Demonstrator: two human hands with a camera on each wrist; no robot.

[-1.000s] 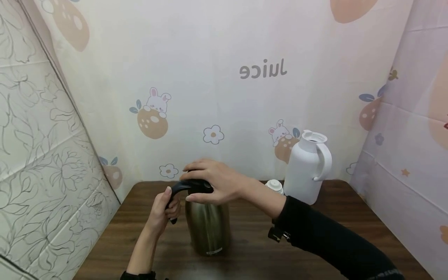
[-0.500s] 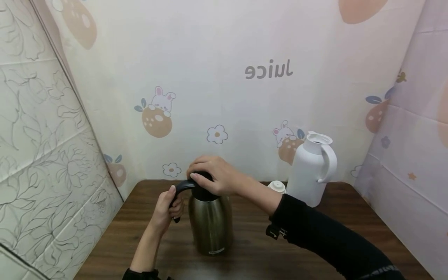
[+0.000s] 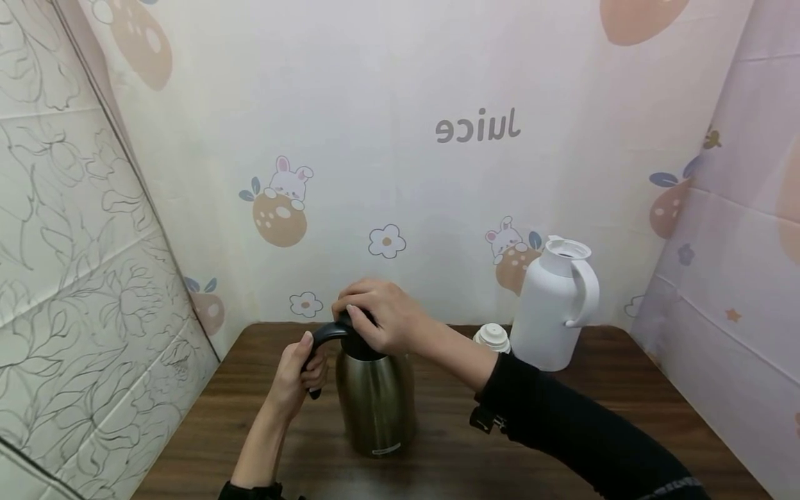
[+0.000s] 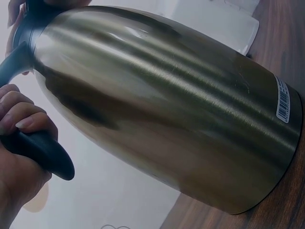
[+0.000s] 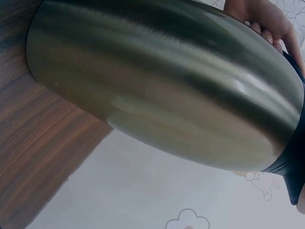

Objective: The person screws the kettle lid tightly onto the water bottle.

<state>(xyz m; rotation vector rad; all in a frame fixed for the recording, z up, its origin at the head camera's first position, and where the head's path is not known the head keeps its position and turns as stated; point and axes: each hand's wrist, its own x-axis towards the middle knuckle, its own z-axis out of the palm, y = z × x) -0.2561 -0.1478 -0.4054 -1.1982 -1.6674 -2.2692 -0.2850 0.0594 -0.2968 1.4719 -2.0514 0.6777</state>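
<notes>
A brownish-gold metal thermos jug point(image 3: 375, 410) stands upright on the dark wooden table, its black collar point(image 3: 362, 348) and handle at the top. My left hand point(image 3: 291, 378) is wrapped round the black handle point(image 3: 328, 331), thumb lying along its upper part. Over the top, my right hand point(image 3: 384, 316) grips the black lid, which its palm and fingers largely hide. In the left wrist view, a barcode label point(image 4: 283, 99) shows low on the jug, and the handle's free end point(image 4: 57, 160) sticks out below my curled fingers. The dark spout point(image 5: 293, 188) appears in the right wrist view.
At the back right stands a white jug point(image 3: 544, 312) with its top opening showing and its handle facing right. Beside it is a small white stopper-like lid point(image 3: 494, 337), partly behind my right forearm. A printed curtain point(image 3: 387, 173) hangs behind the wooden table point(image 3: 462, 430).
My right hand has turned on top of the thermos jug; its thumb has swung from the front upward. The left hand keeps hold of the handle. The head view has shifted slightly.
</notes>
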